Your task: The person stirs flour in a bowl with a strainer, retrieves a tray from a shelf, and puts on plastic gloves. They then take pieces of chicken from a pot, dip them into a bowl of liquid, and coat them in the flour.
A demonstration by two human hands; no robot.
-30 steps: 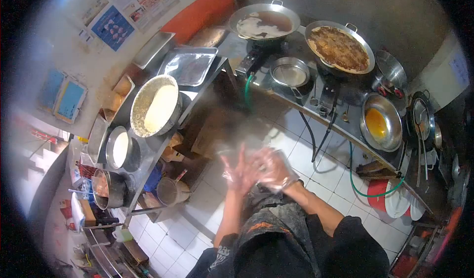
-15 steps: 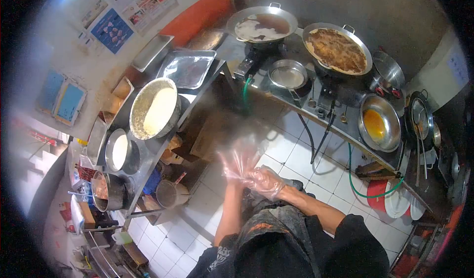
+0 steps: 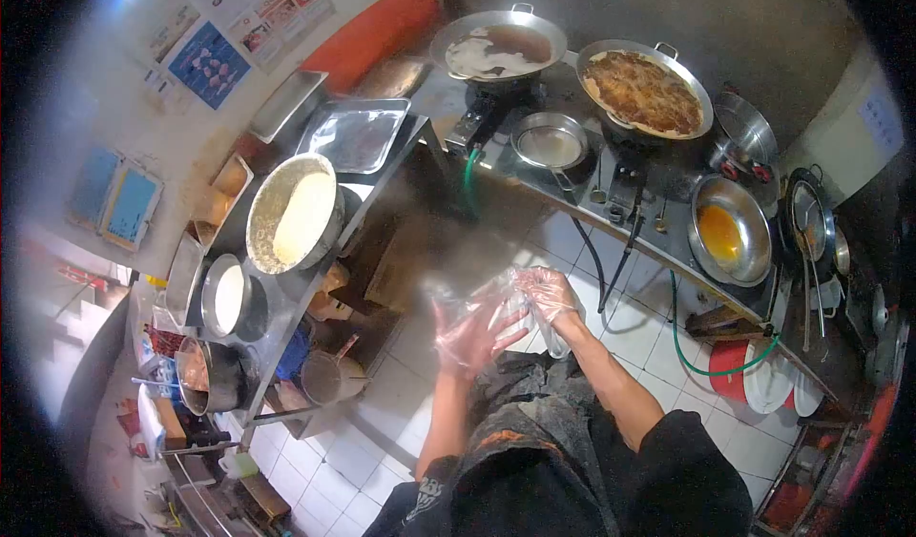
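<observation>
White floor tiles [image 3: 630, 332] lie under our hands. A moment ago our hands were pressed together lower down — now our left hand [image 3: 469, 332] is spread wide inside the clear plastic glove [image 3: 506, 296], and our right hand [image 3: 549, 289] has lifted, fingers pinched on its loose edge. The batter bowl [image 3: 291, 215] and woks [image 3: 644, 89] sit well apart — nothing blocks us.

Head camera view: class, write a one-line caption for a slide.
Right hand grips the clear plastic glove over the spread left hand, near a wok of frying food.
</observation>
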